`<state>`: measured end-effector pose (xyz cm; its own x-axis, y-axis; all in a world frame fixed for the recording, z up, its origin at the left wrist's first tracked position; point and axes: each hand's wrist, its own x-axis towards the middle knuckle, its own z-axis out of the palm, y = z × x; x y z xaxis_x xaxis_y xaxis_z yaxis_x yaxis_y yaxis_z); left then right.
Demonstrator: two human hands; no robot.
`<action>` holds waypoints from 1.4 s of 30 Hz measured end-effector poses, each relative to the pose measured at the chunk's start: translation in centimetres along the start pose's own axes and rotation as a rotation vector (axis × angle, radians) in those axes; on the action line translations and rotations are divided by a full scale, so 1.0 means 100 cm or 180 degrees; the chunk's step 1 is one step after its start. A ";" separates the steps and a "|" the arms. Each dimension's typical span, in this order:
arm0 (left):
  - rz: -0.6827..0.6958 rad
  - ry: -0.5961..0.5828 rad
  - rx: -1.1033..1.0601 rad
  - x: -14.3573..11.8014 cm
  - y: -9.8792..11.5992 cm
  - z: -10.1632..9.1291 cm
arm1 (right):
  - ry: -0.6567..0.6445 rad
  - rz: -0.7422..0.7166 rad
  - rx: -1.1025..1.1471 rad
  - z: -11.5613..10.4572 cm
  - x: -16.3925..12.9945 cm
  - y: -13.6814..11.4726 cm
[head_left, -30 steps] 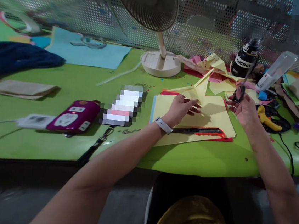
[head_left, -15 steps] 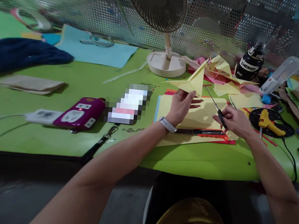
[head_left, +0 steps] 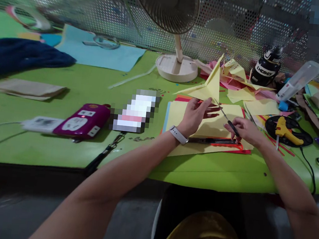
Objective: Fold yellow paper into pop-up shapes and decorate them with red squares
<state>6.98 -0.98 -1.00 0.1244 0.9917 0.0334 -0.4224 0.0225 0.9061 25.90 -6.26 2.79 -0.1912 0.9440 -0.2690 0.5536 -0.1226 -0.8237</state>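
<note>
My left hand [head_left: 195,115], with a pale watch band on the wrist, pinches a folded yellow paper piece [head_left: 208,88] with long pointed flaps. It holds the paper up above a stack of yellow sheets [head_left: 177,115]. My right hand [head_left: 244,130] is closed round a slim tool with a black handle [head_left: 232,128] and a thin metal shaft; its exact kind is not clear. The shaft's tip meets the lower right corner of the folded paper; cannot tell whether it touches. A cutter knife [head_left: 217,141] with orange-red edging lies on the sheets below my hands.
A fan [head_left: 176,70] stands behind the paper. To the right are a yellow glue gun [head_left: 287,133] on a black holder, a black bottle [head_left: 265,70] and paper scraps [head_left: 240,94]. A phone [head_left: 136,111] and a purple power adapter [head_left: 83,121] with a cable lie left.
The folded paper has risen slightly and turned more upright in my left hand. My right hand has moved a little left, bringing the tool's tip to the paper's lower corner.
</note>
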 end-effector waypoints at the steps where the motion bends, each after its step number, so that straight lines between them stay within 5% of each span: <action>1: -0.0007 -0.0023 0.0013 -0.001 0.000 0.001 | -0.0013 0.0005 -0.0005 0.001 0.000 -0.001; 42: 0.0013 -0.0350 0.0023 -0.001 -0.003 0.000 | 0.0108 -0.0055 0.0185 0.005 0.001 -0.003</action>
<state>7.04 -1.08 -1.26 0.2206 0.9719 0.0827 -0.4168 0.0172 0.9088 25.32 -6.25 2.73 -0.1721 0.9558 -0.2384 0.5023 -0.1231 -0.8559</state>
